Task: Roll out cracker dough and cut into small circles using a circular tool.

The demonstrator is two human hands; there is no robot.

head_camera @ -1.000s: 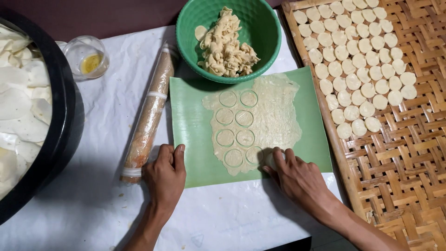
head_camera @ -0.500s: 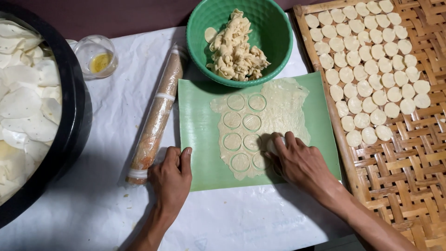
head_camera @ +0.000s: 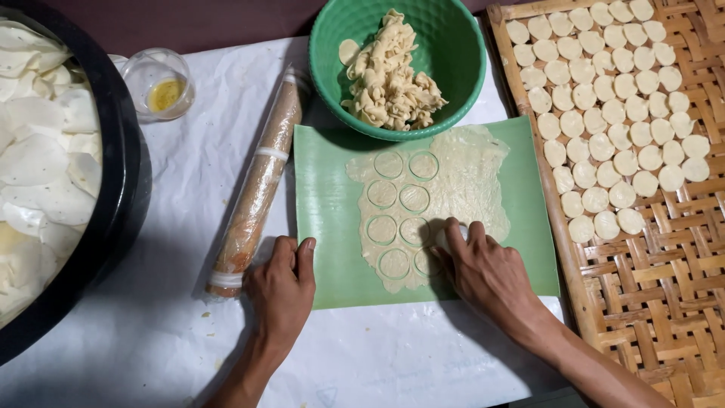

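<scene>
The left hand (head_camera: 281, 291) lies flat with fingers together, pinning the green mat's (head_camera: 328, 219) near-left edge. The right hand (head_camera: 487, 272) presses down on the rolled dough sheet (head_camera: 461, 177), over something I cannot make out. Beyond sits a green bowl (head_camera: 453, 53) of dough scraps.

place: likely home kitchen | cues: rolled dough (head_camera: 445, 189), rolling pin (head_camera: 260, 181), woven tray (head_camera: 664, 249)

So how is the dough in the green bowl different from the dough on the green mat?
The dough in the green bowl is a heaped pile of crumpled scraps; the dough on the green mat is one thin flat sheet. The sheet carries cut circles, the pile none. The right hand presses on the sheet only. Both are pale cream.
</scene>
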